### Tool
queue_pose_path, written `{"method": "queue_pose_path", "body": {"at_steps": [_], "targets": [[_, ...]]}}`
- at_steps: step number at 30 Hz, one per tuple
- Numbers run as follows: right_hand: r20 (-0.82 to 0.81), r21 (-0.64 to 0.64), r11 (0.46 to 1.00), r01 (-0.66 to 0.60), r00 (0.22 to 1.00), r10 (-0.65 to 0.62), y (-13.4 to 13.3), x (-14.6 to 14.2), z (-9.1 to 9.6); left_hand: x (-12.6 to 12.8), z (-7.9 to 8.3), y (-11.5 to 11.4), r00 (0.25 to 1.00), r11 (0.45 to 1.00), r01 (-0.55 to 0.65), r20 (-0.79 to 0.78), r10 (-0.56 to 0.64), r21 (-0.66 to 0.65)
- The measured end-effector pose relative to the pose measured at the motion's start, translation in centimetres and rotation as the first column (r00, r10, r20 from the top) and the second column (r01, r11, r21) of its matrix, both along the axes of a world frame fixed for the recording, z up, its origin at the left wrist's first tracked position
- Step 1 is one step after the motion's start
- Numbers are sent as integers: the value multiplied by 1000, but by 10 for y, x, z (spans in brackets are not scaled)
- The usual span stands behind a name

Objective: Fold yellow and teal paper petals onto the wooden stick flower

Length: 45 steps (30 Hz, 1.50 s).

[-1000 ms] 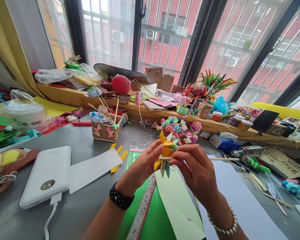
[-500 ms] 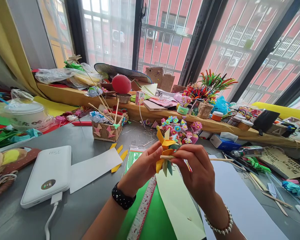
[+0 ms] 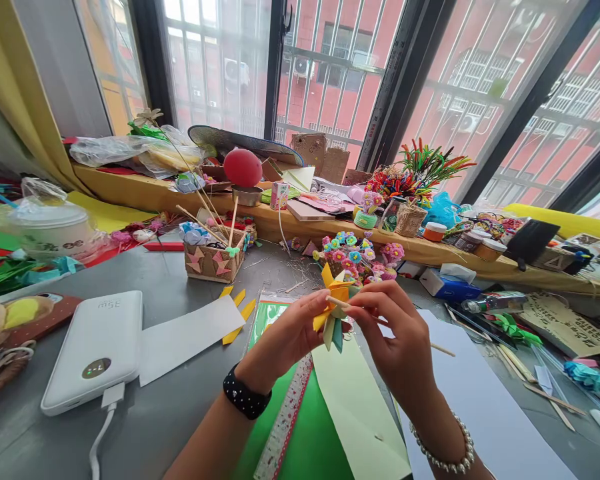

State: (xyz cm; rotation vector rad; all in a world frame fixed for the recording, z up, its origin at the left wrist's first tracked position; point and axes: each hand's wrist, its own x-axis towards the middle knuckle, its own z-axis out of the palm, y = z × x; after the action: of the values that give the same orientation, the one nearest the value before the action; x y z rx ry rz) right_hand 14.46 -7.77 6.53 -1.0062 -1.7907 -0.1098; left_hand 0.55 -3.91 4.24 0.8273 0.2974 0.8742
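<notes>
My left hand [image 3: 286,337] grips a folded-paper flower [image 3: 336,328] with pointed yellow, cream and teal petals, held above the table's middle. Thumb and fingers pinch it from the left; its far side is partly hidden. My right hand [image 3: 400,343] is closed on a thin wooden stick [image 3: 443,349]. One end of the stick lies across the front of the flower, near my left thumb, and the other sticks out past the right hand, sloping down. Under both hands lie pale green paper [image 3: 360,400], a patterned ruler [image 3: 286,417] and a green sheet [image 3: 325,433].
To the left are a white power bank [image 3: 97,347] with a cable, a white paper strip [image 3: 193,337] and yellow paper pieces [image 3: 240,320]. A cardboard box [image 3: 213,261] holds sticks. Small crafted flowers [image 3: 353,257] stand behind my hands. White paper [image 3: 480,400] and a tissue box [image 3: 450,285] lie right.
The flower has turned a little in my left hand. The stick has tilted, its right end now lower and nearer my right hand. My right hand has shifted slightly.
</notes>
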Motion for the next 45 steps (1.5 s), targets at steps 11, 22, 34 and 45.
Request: {"method": "queue_pose_path", "body": {"at_steps": [11, 22, 34, 45], "targets": [[45, 2, 999, 42, 998, -42, 3, 0, -3, 2, -6, 3, 1000, 992, 21, 13, -19, -127], [-3, -58, 998, 12, 1000, -12, 1, 1, -1, 2, 0, 0, 1000, 985, -12, 18, 16, -173], [57, -89, 996, -33, 998, 38, -2, 16, 8, 0, 4, 1, 999, 977, 28, 37, -21, -210], [78, -118, 992, -48, 995, 57, -2, 18, 11, 1, 1, 2, 996, 980, 80, 41, -73, -183]]}}
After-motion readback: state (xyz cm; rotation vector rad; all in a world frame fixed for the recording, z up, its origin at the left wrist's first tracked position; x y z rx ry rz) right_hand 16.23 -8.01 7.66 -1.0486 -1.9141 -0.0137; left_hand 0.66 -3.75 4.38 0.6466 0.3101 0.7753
